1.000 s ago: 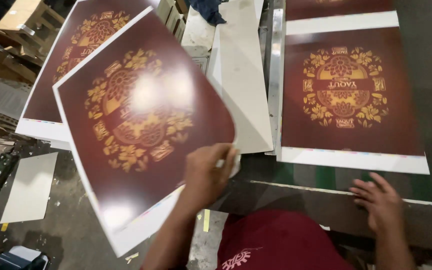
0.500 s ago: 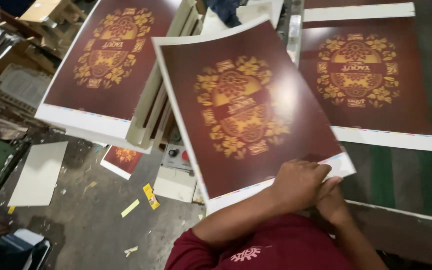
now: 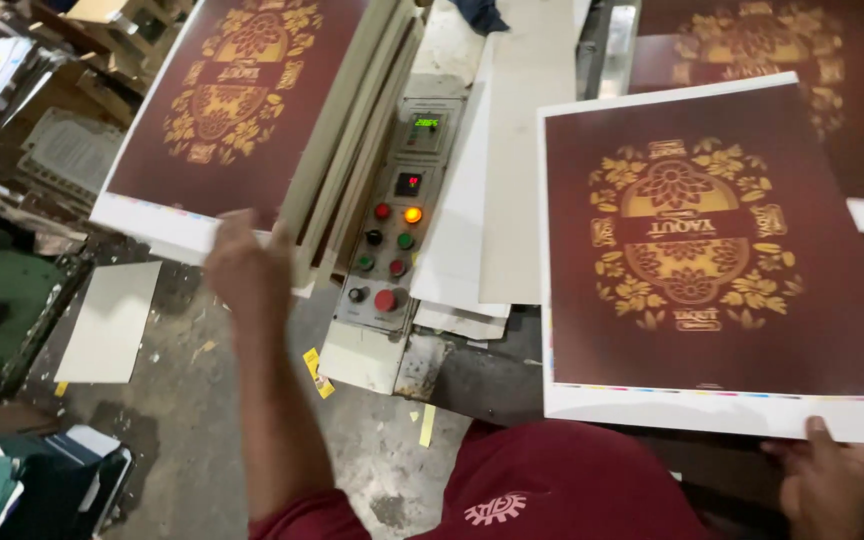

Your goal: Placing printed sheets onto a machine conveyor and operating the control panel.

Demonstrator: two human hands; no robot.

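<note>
Right hand [image 3: 832,480] at lower right, grip pinching the white bottom edge of a maroon printed sheet [image 3: 712,250] with gold floral design; sheet extends up and away from the hand, lying over another like sheet [image 3: 752,40] on the counter. Left hand [image 3: 242,265], blurred, fingers spread, grip loose and holding nothing, at the near white edge of a stack of the same sheets [image 3: 232,100] on the left. Control panel [image 3: 392,220] with lit buttons sits between stack and held sheet.

Head view, steeply downward (close overhead)
</note>
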